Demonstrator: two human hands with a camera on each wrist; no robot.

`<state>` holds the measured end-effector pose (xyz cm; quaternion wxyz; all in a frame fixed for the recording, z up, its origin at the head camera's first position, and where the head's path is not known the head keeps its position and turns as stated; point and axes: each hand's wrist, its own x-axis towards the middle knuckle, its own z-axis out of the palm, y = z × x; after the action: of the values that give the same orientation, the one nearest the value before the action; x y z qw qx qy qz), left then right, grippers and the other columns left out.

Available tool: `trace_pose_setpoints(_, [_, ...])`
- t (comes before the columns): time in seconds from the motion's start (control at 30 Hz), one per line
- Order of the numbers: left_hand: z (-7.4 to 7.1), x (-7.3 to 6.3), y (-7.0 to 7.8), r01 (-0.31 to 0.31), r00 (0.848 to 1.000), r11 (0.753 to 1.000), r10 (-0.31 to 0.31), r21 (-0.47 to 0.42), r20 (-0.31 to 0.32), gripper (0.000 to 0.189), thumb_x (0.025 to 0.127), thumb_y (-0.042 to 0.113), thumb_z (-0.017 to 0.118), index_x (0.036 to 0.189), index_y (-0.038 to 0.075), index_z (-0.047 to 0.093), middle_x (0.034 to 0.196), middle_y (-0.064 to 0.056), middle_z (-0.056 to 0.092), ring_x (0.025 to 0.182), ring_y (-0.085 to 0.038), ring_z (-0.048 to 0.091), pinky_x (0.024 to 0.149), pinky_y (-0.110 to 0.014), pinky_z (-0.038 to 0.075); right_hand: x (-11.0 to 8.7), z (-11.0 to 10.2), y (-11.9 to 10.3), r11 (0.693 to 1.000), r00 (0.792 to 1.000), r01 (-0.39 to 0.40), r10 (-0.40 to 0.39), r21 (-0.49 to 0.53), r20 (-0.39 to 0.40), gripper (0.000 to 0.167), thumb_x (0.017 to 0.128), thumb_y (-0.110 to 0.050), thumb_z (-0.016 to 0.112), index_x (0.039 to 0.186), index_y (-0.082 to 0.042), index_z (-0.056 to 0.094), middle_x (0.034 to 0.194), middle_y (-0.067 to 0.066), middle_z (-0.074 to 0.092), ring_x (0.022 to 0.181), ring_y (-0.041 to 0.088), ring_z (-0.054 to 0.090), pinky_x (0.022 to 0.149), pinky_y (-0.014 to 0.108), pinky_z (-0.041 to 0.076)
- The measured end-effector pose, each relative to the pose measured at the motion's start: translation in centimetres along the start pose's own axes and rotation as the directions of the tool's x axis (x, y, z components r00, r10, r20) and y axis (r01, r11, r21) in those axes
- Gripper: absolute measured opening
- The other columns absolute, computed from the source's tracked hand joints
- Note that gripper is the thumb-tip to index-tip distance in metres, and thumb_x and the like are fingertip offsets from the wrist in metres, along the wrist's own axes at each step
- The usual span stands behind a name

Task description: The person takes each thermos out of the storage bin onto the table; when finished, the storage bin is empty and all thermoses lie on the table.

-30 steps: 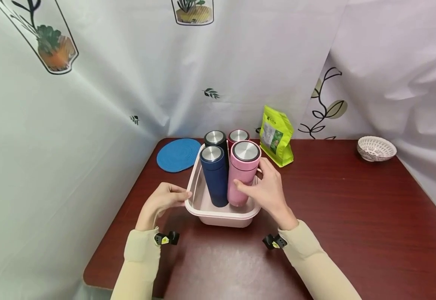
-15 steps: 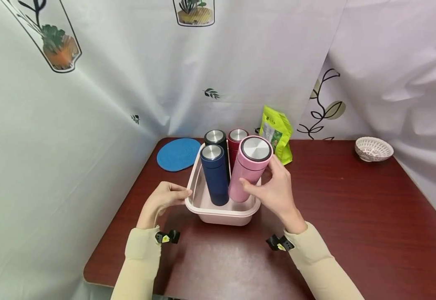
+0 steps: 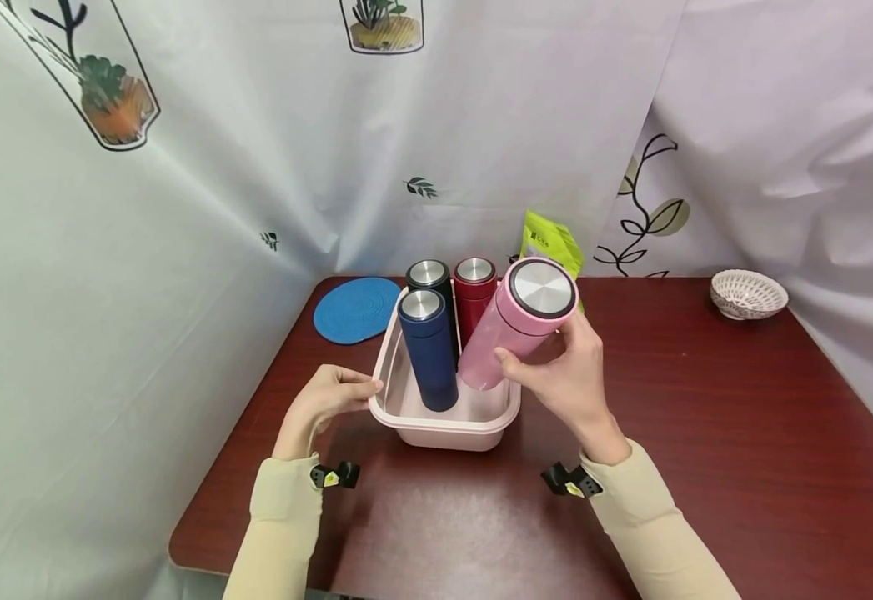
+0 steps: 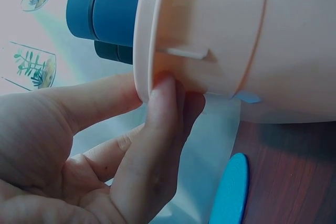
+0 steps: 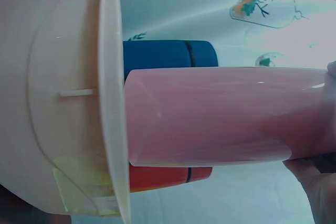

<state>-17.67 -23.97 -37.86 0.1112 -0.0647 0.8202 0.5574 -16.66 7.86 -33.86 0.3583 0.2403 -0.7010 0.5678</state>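
Observation:
A pink thermos bottle (image 3: 499, 333) with a steel-topped lid leans to the right, gripped by my right hand (image 3: 567, 379) around its side. Its base overlaps the inside of a pale pink plastic basin (image 3: 447, 429) in the head view; in the right wrist view the bottle (image 5: 220, 116) shows almost whole, its bottom end right at the basin rim. My left hand (image 3: 331, 396) pinches the basin's left rim between thumb and fingers. Inside the basin stand a navy blue thermos (image 3: 430, 354), a black thermos (image 3: 436, 275) and a red thermos (image 3: 474, 300).
A blue round mat (image 3: 357, 310) lies at the table's back left corner. Behind the pink bottle stands a lime green pouch (image 3: 549, 237), partly hidden. A white woven basket (image 3: 749, 296) sits at the back right of the dark red table (image 3: 706, 417).
My right hand has lifted the pink thermos up and to the right, tilting it more. More of the red thermos shows, and the pouch is more covered. The left hand stays on the rim.

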Motion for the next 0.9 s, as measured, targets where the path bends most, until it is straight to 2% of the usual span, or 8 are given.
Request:
trace_pose_setpoints(0.17, [0.0,0.0,0.0,0.009,1.0,1.0,-0.009,-0.004,-0.005,0.039,0.088,0.013,0.073,0.114,-0.015,0.065,0.1,-0.021,0.07,0.079,-0.016,0.07,0.084,-0.041,0.059,0.2,-0.5,0.1,0.999,0.999,0.043,-0.043,0.015,-0.005,0.069,0.06,-0.007,0.087,0.124,-0.002,0.061,0.118,0.011,0.065,0.108,0.017,0.059,0.093,0.021,0.05])
trace_pose_setpoints(0.4, [0.0,0.0,-0.1,0.006,1.0,1.0,-0.006,-0.008,0.008,0.04,0.088,0.013,0.072,0.115,-0.015,0.064,0.101,-0.02,0.071,0.079,-0.016,0.069,0.083,-0.04,0.06,0.5,-1.4,-0.9,0.994,0.997,0.072,-0.07,0.087,-0.03,0.072,0.057,-0.002,0.085,0.124,0.005,0.059,0.117,0.005,0.063,0.107,0.017,0.061,0.094,0.026,0.051])
trace_pose_setpoints(0.57, [0.0,0.2,-0.1,0.016,1.0,1.0,-0.016,-0.012,0.001,0.04,0.088,0.014,0.073,0.116,-0.014,0.064,0.101,-0.018,0.071,0.079,-0.016,0.069,0.083,-0.038,0.06,0.9,-2.3,-1.3,0.994,0.995,0.092,-0.09,0.055,-0.042,0.074,0.055,-0.006,0.085,0.123,0.006,0.059,0.117,0.002,0.063,0.107,0.016,0.061,0.095,0.026,0.05])
trace_pose_setpoints(0.8, [-0.1,0.4,-0.2,0.029,1.0,1.0,-0.029,-0.011,-0.002,0.038,0.087,0.013,0.073,0.114,-0.013,0.066,0.1,-0.019,0.071,0.079,-0.017,0.07,0.083,-0.039,0.06,0.8,-3.6,-0.8,0.997,0.995,0.082,-0.081,0.004,-0.056,0.074,0.056,-0.007,0.085,0.124,0.006,0.058,0.116,0.012,0.064,0.107,0.016,0.06,0.096,0.025,0.05])
trace_pose_setpoints(0.9, [-0.1,0.4,-0.2,0.016,1.0,1.0,-0.016,-0.008,0.009,0.04,0.088,0.013,0.073,0.116,-0.015,0.064,0.1,-0.019,0.071,0.079,-0.016,0.07,0.084,-0.04,0.06,0.7,-4.1,-0.4,0.997,0.995,0.074,-0.076,-0.039,-0.067,0.074,0.058,-0.01,0.084,0.126,0.005,0.058,0.117,0.013,0.064,0.107,0.016,0.06,0.097,0.025,0.049])
